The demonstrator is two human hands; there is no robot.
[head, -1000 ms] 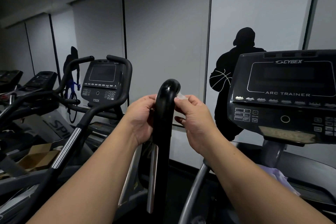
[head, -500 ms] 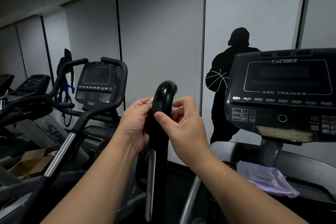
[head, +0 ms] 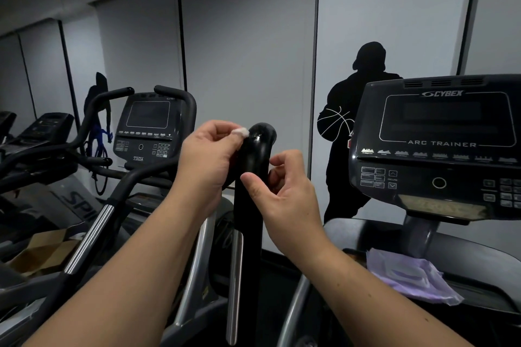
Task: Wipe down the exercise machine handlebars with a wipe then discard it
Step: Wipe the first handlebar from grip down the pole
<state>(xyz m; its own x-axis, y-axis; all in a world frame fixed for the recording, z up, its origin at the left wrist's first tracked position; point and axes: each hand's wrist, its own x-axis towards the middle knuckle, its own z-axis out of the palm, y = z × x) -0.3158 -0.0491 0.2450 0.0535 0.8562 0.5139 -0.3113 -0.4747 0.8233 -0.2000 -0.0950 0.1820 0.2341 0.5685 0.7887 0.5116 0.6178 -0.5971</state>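
The left hand [head: 210, 159] is closed, its fingers pinched together on a small white wipe [head: 241, 131] that shows only as a wad at the fingertips. The wad sits at the upper left of the handlebar [head: 251, 177], touching or just beside the gloss-black curve near its top; actual contact cannot be confirmed.

The handlebar is the controlling item — a black post whose long axis runs near-vertical, rising from low centre and hooking over to the right at its capped end. It stands between the two hands, so the wipe lies to the left of the bar and high on it.

The right hand [head: 284, 191] is on the right side of the post, lower than the left. Its thumb rests across the near face of the bar and its fingers curl behind; it grips loosely and holds no wipe. Judgement: it steadies the post while the left hand works.

Judgement: the left hand is the nearer to the work, and a wiping stroke would run along the bar's axis, downward from the curve, the lower shaft not yet visibly attended to.

Further right, the console [head: 439, 146] of the machine is well apart from both hands — with a lilac cloth [head: 408, 276] lying below it.
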